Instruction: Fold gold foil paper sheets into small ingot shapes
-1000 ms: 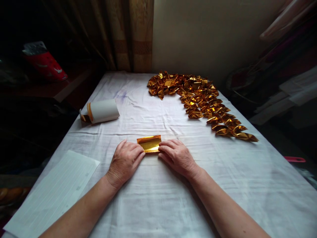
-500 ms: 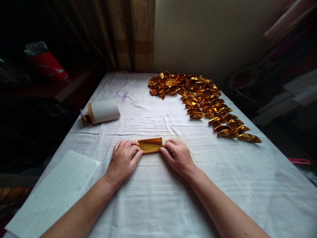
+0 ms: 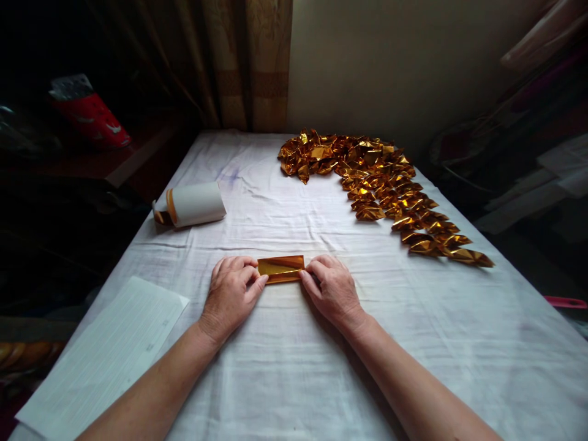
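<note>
A sheet of gold foil paper point(image 3: 281, 267) lies on the white cloth, its near edge folded over into a narrow strip. At its left end my left hand point(image 3: 234, 288) pinches the near corner between thumb and fingers. My right hand point(image 3: 331, 286) grips the opposite end the same way, thumb at the folded edge. Beyond, toward the back right, lie many folded gold foil pieces point(image 3: 367, 165), pointed at both ends, heaped at the far side and lined up in rows toward the right edge.
A white paper roll point(image 3: 199, 204) with a tan band and gold foil at its end lies at the left. Lined paper sheets point(image 3: 114, 349) rest near my left forearm. The cloth-covered table point(image 3: 294, 380) meets a wall and a curtain point(image 3: 248, 61). A red container point(image 3: 92, 119) stands on a side shelf.
The view has shifted slightly, so everything appears a little to the right. Both hands keep their grip on the foil, and its near fold looks slightly wider.
</note>
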